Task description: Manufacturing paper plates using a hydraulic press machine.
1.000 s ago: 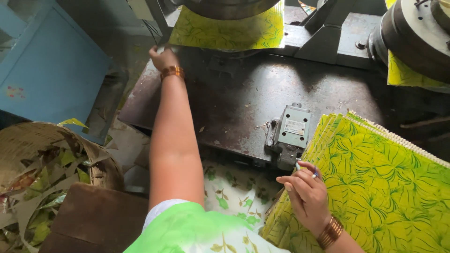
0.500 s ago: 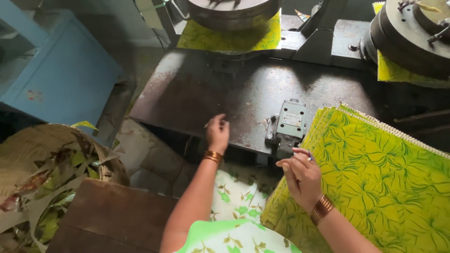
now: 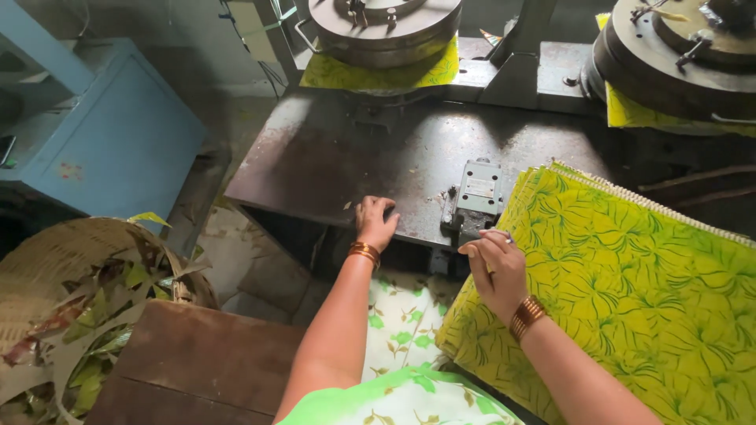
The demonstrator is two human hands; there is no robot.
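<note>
My left hand [image 3: 376, 222] rests with curled fingers on the front edge of the dark metal machine table [image 3: 339, 157], holding nothing that I can see. My right hand [image 3: 496, 264] lies on the near left corner of a thick stack of yellow-green leaf-patterned sheets [image 3: 630, 291], fingers bent over the edge, close to a small grey metal box [image 3: 476, 193] bolted to the table. A yellow-green sheet [image 3: 378, 75] lies under the round metal press die [image 3: 386, 27] at the back.
A second round die [image 3: 677, 55] with a yellow sheet beneath stands at the back right. A woven basket [image 3: 79, 307] of cut scraps sits at the lower left, a brown board [image 3: 197, 362] beside it, a blue cabinet [image 3: 102, 134] further left.
My left arm has drawn back from the press die at the far end to the table's near edge. My right hand has stayed on the sheet stack.
</note>
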